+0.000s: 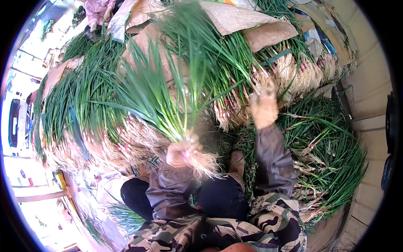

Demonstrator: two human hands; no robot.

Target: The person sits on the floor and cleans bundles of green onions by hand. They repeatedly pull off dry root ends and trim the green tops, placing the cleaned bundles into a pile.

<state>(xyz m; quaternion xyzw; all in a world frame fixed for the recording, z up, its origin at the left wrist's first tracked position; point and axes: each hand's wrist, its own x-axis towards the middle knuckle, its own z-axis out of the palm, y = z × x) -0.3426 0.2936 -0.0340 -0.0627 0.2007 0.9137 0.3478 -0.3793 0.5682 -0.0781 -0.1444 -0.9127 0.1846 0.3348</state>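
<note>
My left hand [182, 152] is closed around the base of a bunch of green onions [165, 118]. The bunch's long green leaves fan up and away, and its pale stringy roots [204, 163] hang out below my fist toward my knee. Further right, my right hand [265, 108] is blurred, with its fingers at the lower ends of a few green onion stalks [250, 78] on the heap. Those stalks run into my fingertips, which appear closed on them. Ahead lies a long row of green onions [85, 94], roots facing me.
Brown sacking [248, 23] covers part of the row. To my right is a loose pile of green onions and leaves [327, 157] beside a pale panelled wall [368, 104]. Another person in pink clothing [97, 12] is at the far left. More leaves [126, 217] lie by my left knee.
</note>
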